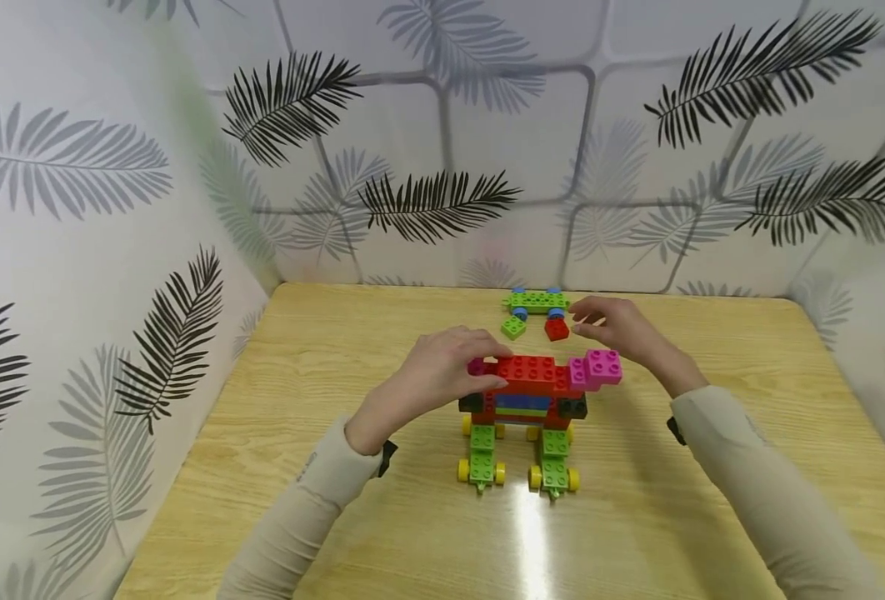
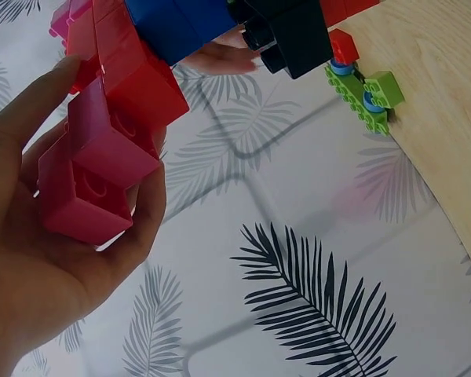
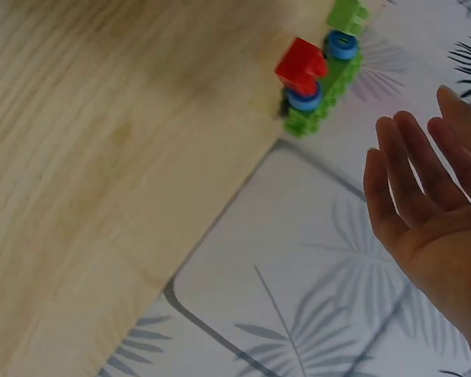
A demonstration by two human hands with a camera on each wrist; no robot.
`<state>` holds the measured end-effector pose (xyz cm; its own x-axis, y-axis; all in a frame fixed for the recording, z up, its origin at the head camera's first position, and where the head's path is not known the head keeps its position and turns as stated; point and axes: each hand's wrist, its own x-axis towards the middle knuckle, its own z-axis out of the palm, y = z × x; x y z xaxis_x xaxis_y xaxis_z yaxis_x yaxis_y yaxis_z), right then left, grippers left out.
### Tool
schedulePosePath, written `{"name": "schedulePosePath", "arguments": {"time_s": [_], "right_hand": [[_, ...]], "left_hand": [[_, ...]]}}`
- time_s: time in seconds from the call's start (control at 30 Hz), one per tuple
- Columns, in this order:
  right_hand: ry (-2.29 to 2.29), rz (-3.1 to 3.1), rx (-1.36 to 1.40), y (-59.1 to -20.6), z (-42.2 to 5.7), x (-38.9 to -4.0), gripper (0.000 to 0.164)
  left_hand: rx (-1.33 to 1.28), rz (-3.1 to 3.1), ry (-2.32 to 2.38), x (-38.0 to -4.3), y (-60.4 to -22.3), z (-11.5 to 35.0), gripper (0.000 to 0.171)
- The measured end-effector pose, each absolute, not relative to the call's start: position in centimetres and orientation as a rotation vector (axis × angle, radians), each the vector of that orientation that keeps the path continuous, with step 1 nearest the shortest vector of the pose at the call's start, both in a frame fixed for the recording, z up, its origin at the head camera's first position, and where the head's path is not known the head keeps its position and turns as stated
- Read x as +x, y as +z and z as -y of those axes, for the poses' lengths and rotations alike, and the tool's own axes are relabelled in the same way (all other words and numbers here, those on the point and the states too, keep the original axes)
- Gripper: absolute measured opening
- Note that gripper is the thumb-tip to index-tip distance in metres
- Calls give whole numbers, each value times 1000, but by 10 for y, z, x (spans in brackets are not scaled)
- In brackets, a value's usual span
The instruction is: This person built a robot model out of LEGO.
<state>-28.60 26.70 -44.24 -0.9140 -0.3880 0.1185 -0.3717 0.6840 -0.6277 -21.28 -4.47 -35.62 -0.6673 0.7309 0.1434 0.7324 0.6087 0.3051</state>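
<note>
A toy animal of building blocks (image 1: pixel 525 375) stands on the table, with a red back, a pink block head (image 1: pixel 603 367) at the right and green wheeled bases (image 1: pixel 482 454) under it. My left hand (image 1: pixel 442 367) grips its left end, thumb on the near side and fingers over the far side. In the left wrist view, that hand (image 2: pixel 55 251) is wrapped about the pink blocks (image 2: pixel 82 196) and red blocks at this end. Behind the head, my right hand (image 1: pixel 611 323) hovers with relaxed fingers and an empty palm, near a loose red block (image 1: pixel 557 330).
At the back of the table (image 1: pixel 322 350) lies a green wheeled base (image 1: pixel 536 302) with blue wheels. A small green block (image 1: pixel 513 327) sits in front of it, left of the red one. A leaf-patterned wall (image 1: pixel 487 150) rises behind the table's far edge.
</note>
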Motion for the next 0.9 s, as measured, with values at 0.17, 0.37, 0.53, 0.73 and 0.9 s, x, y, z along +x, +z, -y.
{"name": "schedulePosePath", "arguments": {"time_s": [0.17,0.37,0.53,0.73,0.9], "right_hand": [[-1032,-2885,-644,-474,-257,-310,35],[-1040,-2866,-597,-494,-255,-321,40],[-985,-2853,-527,-501,-252,-327,42],[-891,-2857,-470,-502,-249,-328,43],[-866,-2865,-459,-504,-249,-329,42]], "left_hand": [[-1278,2828,-541,-214,-356,46,37],[-1244,2894,-542,-216,-355,44,40],[-1225,2919,-561,-216,-355,46,41],[-1207,2947,-600,-218,-355,45,40],[-1191,2963,-627,-220,-355,45,40]]}}
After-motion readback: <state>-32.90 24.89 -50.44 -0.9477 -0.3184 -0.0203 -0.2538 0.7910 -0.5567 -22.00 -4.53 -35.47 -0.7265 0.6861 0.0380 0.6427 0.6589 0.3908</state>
